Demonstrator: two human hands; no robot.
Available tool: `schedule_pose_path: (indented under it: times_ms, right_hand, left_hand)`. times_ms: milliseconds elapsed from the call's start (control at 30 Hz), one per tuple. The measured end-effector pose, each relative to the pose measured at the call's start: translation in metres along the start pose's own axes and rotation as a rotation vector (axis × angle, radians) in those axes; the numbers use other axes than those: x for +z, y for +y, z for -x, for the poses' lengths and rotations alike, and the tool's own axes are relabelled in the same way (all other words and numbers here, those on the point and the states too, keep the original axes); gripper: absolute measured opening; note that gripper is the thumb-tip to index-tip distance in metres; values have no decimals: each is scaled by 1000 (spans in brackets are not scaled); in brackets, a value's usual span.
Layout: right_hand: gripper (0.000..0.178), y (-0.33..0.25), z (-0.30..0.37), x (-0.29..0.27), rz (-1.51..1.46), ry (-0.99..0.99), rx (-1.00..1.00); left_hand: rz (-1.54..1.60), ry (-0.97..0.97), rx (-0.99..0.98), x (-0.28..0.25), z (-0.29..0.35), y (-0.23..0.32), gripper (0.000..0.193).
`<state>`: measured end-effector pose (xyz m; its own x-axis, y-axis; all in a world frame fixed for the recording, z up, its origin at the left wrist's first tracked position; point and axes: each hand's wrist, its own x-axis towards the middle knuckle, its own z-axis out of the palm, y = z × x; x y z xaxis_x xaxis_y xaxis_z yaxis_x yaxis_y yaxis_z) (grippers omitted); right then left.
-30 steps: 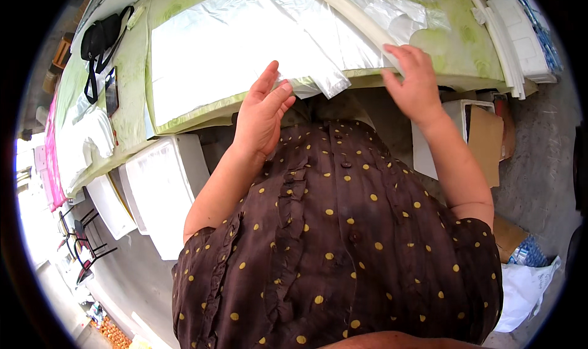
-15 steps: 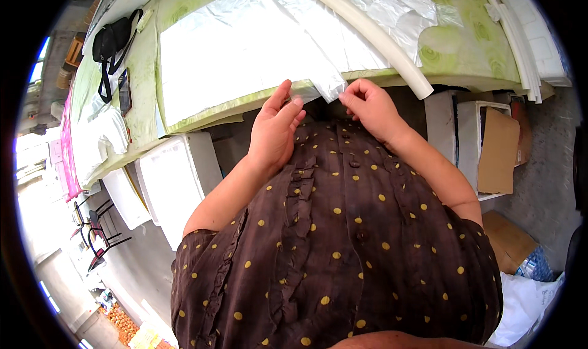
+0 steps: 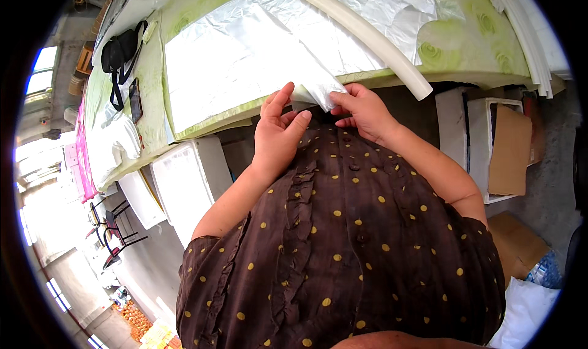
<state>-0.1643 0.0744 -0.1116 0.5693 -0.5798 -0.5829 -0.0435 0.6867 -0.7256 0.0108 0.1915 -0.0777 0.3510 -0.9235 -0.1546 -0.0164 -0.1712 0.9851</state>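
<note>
A long folded strip of shiny, translucent plastic film (image 3: 306, 70) runs toward me off the table's near edge. My right hand (image 3: 367, 113) pinches its near end, with the thumb lying over the film. Just left of that end, my left hand (image 3: 278, 134) is raised, its thumb apart from its fingers and nothing visible in it. Beneath the strip, a wide white plastic sheet (image 3: 214, 73) is spread on the green patterned tablecloth (image 3: 465, 49). To the right of the strip lies a thick cream-coloured tube (image 3: 373, 39), its near end sticking out past the table edge.
A black bag (image 3: 119, 52) and a phone (image 3: 135, 101) lie at the table's left. Thin white tubes (image 3: 523, 39) rest at the far right. Under the table stand white boxes (image 3: 190, 177) and a piece of cardboard (image 3: 509, 150). Chairs (image 3: 111, 229) are on the left.
My right hand has shifted slightly left, and its thumb now covers the film's end. My left hand has come a little lower, with its thumb spread wider. The view has shifted slightly.
</note>
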Motion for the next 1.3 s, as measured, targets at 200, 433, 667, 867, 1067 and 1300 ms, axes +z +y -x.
schedule_pose_path:
  times_ms: [200, 433, 667, 867, 1067, 1300]
  right_hand:
    - [31, -2, 5, 2, -125, -33, 34]
    - [33, 10, 0, -10, -42, -36, -36]
    - [34, 0, 27, -1, 858, 337, -959]
    - [34, -28, 17, 25, 1322, 214, -1162]
    - [23, -33, -14, 34, 1551, 236, -1001]
    - [16, -47, -14, 30, 1163, 243, -811]
  left_hand:
    - [-167, -36, 75, 6, 0, 6, 59]
    - [-454, 64, -12, -7, 2, 9, 53]
    - [-898, 109, 598, -18, -41, 12, 39]
    - [-942, 78, 550, -26, -60, -15, 35]
    - [-911, 113, 562, -27, -64, -17, 32]
    - [-911, 132, 598, -26, -62, -20, 27]
